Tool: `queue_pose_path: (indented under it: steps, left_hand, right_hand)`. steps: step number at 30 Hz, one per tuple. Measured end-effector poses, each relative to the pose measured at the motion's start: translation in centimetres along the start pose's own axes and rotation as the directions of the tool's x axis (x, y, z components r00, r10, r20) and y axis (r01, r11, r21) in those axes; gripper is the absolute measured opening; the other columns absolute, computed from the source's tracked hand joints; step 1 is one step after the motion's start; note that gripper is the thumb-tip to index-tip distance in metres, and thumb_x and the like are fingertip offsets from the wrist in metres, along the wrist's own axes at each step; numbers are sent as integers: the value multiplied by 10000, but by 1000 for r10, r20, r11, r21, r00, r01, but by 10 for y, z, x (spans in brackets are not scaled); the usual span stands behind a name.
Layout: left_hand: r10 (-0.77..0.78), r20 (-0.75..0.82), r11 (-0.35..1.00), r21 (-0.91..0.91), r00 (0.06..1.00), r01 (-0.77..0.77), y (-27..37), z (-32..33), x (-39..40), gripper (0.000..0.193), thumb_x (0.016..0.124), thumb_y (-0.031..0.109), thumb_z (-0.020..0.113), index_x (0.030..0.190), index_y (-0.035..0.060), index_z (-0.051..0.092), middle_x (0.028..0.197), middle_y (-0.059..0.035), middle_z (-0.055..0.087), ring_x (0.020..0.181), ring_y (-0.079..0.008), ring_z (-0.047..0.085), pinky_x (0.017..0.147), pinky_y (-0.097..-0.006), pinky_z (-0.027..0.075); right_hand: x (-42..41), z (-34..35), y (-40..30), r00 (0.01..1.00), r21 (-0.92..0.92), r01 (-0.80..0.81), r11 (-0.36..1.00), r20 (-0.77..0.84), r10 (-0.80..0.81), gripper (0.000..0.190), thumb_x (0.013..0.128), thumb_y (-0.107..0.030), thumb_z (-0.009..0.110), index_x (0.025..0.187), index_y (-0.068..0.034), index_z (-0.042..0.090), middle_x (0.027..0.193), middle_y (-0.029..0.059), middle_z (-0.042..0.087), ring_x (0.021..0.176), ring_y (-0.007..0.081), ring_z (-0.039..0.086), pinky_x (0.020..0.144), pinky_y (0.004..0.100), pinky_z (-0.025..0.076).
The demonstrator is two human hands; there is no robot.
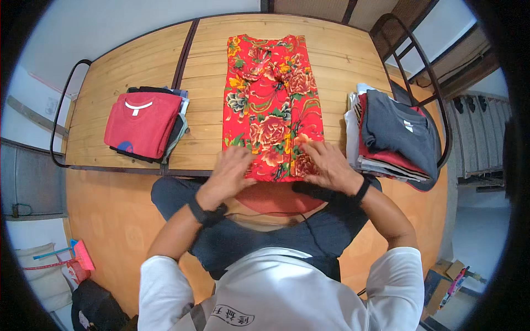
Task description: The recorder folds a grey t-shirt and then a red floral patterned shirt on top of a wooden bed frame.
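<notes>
A red floral-print garment (269, 111) lies folded into a long rectangle on the slatted wooden table, its near end at the front edge. My left hand (232, 171) rests on its near left corner, the thumb apart from the fingers. On the near right side lies my right hand (329, 167), fingers spread over the cloth and thumb by the near edge. The fabric under both hands is flat, not bunched. Dark bands circle both wrists.
On the wooden tabletop (207, 99), a stack of folded clothes with a red T-shirt (143, 120) on top sits left. Another stack, topped by a dark grey shirt (397, 120), stands right. Metal rails (62, 111) bound the table's ends. A red stool seat (277, 200) shows below the front edge.
</notes>
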State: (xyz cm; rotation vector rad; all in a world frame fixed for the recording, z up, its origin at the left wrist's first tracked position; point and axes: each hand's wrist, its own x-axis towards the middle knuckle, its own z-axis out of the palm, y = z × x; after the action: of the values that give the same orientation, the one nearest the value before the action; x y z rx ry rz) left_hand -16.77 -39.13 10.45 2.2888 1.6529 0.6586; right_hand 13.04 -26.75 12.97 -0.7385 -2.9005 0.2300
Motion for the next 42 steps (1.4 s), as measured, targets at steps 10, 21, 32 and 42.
queue_pose_path:
  steps: [10,21,32,42]
  left_hand:
    - [-98,46,955,284,994,82,-45,27,-41,456,738,62,696,1167,50,544,1119,-148,516,1055,-332,520,853,-451,433]
    - [-9,51,971,241,999,-4,-58,10,-32,213,782,34,614,995,33,614,978,-124,558,976,-321,543,836,-434,458]
    - [108,569,947,-310,815,91,-73,-116,77,280,922,119,586,1180,28,649,1066,-155,688,992,-307,666,904,-404,520]
    - [-519,121,593,-662,846,458,-166,-35,160,202,981,97,599,1151,7,662,942,-30,693,828,-79,614,731,-261,521]
  right_hand:
    - [-40,51,5,997,-376,75,923,28,-70,391,864,-147,535,1226,-4,558,1070,109,560,993,260,554,855,361,475]
    - [-29,41,20,995,-188,86,978,72,-73,182,833,-141,576,993,-61,607,941,93,580,901,264,593,798,393,508]
    - [51,-84,85,967,360,-137,923,253,45,288,882,-238,550,987,22,618,929,293,640,884,465,638,762,521,512]
    - [134,-25,176,912,325,-317,891,-155,381,275,891,-208,554,1041,11,628,978,279,674,958,460,636,837,510,499]
